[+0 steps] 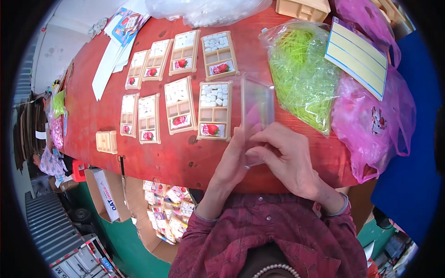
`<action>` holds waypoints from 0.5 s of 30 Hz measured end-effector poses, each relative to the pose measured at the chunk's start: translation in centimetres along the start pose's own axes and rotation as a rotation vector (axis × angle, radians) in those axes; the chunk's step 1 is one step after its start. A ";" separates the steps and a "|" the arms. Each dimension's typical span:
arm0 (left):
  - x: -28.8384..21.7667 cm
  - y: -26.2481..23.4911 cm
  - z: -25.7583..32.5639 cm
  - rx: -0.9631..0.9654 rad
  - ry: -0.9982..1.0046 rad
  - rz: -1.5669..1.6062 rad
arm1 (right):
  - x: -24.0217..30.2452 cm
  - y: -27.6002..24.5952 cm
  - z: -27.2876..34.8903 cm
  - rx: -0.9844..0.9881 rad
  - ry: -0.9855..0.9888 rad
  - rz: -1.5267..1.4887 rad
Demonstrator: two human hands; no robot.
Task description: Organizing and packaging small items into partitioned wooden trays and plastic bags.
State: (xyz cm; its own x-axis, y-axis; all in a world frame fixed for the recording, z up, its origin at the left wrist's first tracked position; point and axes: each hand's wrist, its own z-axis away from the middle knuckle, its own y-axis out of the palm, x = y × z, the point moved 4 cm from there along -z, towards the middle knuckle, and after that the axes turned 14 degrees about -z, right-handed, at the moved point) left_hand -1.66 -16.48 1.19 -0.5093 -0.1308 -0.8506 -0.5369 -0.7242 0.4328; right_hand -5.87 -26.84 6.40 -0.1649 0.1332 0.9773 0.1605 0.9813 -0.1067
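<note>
Upright between my hands is a long, clear plastic cover or sleeve [257,99], its exact kind hard to make out. Along its lower left edge my left hand [231,160] is closed on it. My right hand [288,160] has curled fingers pinching its lower right side. Just left of it lies a beige compartment tray [215,110] with small white pieces at the top and a strawberry-printed packet at the bottom. Several more trays like it, such as this filled tray [178,105], are laid out in two rows on the red table [185,160].
To the right, a clear bag of thin lime-green strips [301,69] lies beside a pink plastic bag [371,120], under a pale yellow card [357,55]. Stacked beige trays [106,142] sit at left. Below the table edge, a cardboard box [143,217] holds packed sets.
</note>
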 end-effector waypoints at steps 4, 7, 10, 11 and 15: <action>-0.7 0.0 0.3 0.110 0.025 -0.053 | -2.2 0.9 0.1 0.045 0.391 -0.583; -0.6 -0.2 0.5 0.094 0.009 -0.100 | -2.0 1.0 0.0 0.087 0.563 -0.713; -0.3 -0.1 0.5 0.092 -0.026 -0.114 | -2.5 1.1 0.0 0.005 0.537 -0.714; -0.2 -0.1 0.6 0.098 -0.039 -0.112 | -2.7 1.0 0.0 0.002 0.537 -0.712; 0.1 -0.2 0.6 0.133 -0.039 -0.104 | -3.2 1.1 -0.4 0.026 0.567 -0.793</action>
State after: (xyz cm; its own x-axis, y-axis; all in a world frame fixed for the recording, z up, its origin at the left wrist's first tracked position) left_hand -2.04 -15.91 1.19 -0.4705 -0.0313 -0.8818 -0.6713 -0.6359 0.3808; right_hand -4.78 -26.21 3.25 0.2783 -0.6473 0.7096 0.1827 0.7610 0.6225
